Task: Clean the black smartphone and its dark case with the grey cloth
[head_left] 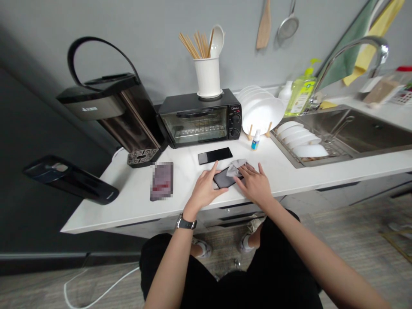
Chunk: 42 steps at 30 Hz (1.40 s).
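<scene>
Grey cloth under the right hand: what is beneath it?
A dark, phone-shaped object, its left part showing beside the left hand. The part covered by the cloth and right hand cannot be seen.

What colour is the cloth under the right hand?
The cloth is light grey, best seen in the head view.

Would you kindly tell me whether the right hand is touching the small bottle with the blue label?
Apart: the head view shows a strip of white countertop between the right hand and the base of the small bottle.
</scene>
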Available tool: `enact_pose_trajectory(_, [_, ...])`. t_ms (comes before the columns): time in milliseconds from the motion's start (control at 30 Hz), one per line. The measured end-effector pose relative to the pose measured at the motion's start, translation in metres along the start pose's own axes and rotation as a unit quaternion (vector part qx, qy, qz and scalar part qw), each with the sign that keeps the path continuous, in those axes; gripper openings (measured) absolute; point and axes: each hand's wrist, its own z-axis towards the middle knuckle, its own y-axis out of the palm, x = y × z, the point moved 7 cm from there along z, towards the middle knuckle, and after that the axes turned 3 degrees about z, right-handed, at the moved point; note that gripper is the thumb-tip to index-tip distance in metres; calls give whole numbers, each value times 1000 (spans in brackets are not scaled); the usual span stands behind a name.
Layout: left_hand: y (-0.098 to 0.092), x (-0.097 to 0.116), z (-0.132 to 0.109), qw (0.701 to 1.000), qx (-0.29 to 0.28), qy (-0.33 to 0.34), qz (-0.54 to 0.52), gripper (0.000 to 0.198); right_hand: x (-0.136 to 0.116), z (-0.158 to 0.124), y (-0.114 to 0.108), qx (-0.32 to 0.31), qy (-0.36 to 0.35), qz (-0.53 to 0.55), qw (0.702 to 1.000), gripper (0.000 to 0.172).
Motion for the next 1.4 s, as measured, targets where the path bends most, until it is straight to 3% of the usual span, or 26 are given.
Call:
enact_pose_trajectory(167, [2, -9, -2, 1000, -18, -13, -7, 108, -72, 4, 12, -28, -65, 56, 996, 42])
enact_pose_trajectory(267, [2, -12, -5, 999, -29, -15, -13, 111, -91, -7, 8, -52, -95, 95, 990, 38])
enact_pose_trajectory(367, [1, -10, -6, 1000, -13, -6, -3, 110, -72, -20, -2, -62, -87, 110, 988, 35])
enact_pose_trajectory(567, [1, -3, -3, 1000, 0, 2, 14, 113, 5, -21, -17, -27, -32, 22, 999, 40])
enact_pose_trajectory(700, [3, 0, 0, 1000, -2, 7, 24, 110, 14, -4, -10, -6, -7, -10, 1000, 37])
enact_pose_trajectory(867, [2, -4, -2, 1000, -1, -2, 15, 104, -40, 10, 8, -8, -24, 30, 999, 36])
enact_pose_trajectory(967, [2, -7, -5, 1000, -8, 5, 23, 102, -79, 3, 10, -37, -78, 82, 993, 28])
enact_pose_trajectory(1033, [2, -6, -6, 999, -11, 11, 39, 101, -86, -6, 6, -53, -91, 111, 988, 26])
enact_pose_trajectory(1100, [2, -6, -6, 998, -6, 1, 57, 99, -76, -14, 1, -59, -87, 128, 986, 28])
enact_pose_trajectory(1200, [1, -3, -6, 998, 2, -8, 58, 100, -40, -22, -6, -56, -67, 115, 990, 32])
enact_pose_trajectory(1300, [0, -1, -4, 999, 9, -4, 46, 104, -1, -19, -13, -28, -26, 52, 998, 36])
enact_pose_trajectory(1400, [1, 0, -2, 999, 7, -1, 44, 101, 17, -9, -13, -3, -1, 11, 1000, 38])
